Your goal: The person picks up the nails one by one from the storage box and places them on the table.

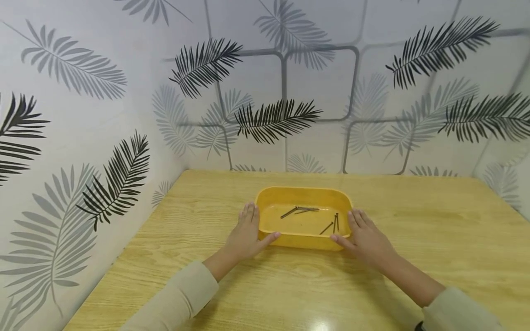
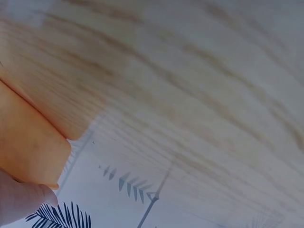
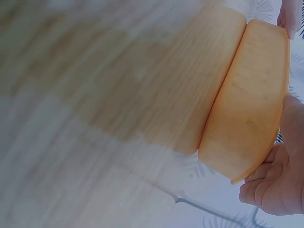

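Around me on three sides stands a white wall (image 1: 83, 115) printed with black and grey palm fronds and rounded grey squares, closing off the left, the far end and the right of where I work.

Below it lies the wooden table (image 1: 434, 239), pale yellow with a clear grain, taking up the whole lower half of the head view and most of both wrist views.

Near the middle of that table, toward its far side, sits my yellow plastic tray (image 1: 304, 194), a shallow tub with rounded corners, flat on the wood. From the right wrist its outer wall (image 3: 247, 109) shows as a smooth orange-yellow curve resting against the tabletop.

My left hand (image 1: 245, 234) lies along the tray's left end, fingers straight and close together beside the wall, thumb stretched across the near left corner and touching it. It is relaxed, not clenched round anything. From the left wrist only a fingertip (image 2: 19, 199) shows against the tray's wall.

My right hand (image 1: 366, 236) mirrors it at the right end, fingers extended beside the wall, thumb reaching to the near right corner, likewise loose and flat.

Inside the tray lie a few dark nails (image 1: 299, 210), some crossed near the back middle, others (image 1: 333, 224) close to the right wall.
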`<state>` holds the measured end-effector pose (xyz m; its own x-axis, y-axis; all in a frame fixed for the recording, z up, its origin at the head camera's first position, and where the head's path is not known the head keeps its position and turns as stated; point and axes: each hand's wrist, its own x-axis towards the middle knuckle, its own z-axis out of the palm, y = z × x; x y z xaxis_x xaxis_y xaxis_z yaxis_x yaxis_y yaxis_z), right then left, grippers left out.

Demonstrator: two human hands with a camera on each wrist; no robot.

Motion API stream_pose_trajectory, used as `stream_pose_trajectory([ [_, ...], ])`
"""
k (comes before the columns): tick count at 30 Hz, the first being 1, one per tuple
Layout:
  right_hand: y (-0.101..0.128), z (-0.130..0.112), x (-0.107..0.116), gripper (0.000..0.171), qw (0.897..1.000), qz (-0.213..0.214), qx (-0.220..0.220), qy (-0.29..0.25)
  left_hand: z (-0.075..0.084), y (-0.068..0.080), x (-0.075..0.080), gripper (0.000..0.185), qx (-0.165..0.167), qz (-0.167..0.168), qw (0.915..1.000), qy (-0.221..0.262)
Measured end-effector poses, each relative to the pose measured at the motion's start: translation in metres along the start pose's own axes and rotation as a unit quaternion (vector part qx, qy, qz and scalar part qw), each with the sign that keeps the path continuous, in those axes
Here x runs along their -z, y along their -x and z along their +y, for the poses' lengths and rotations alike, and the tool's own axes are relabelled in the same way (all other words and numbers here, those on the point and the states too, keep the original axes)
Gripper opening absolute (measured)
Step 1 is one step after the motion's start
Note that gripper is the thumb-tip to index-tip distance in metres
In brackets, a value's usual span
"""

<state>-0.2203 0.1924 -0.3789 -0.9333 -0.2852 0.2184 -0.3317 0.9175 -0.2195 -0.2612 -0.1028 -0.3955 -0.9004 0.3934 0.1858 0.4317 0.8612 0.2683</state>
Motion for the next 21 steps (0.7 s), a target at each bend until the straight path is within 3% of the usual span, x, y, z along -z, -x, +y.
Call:
stream_pose_trajectory([
  [21,0.0046,-0.0015,0.0013,0.084,1.000,-0.002,-0.003,0.007,0.0045,0.0060,0.0037,0.094,0.002,0.003,1.0000,-0.003],
])
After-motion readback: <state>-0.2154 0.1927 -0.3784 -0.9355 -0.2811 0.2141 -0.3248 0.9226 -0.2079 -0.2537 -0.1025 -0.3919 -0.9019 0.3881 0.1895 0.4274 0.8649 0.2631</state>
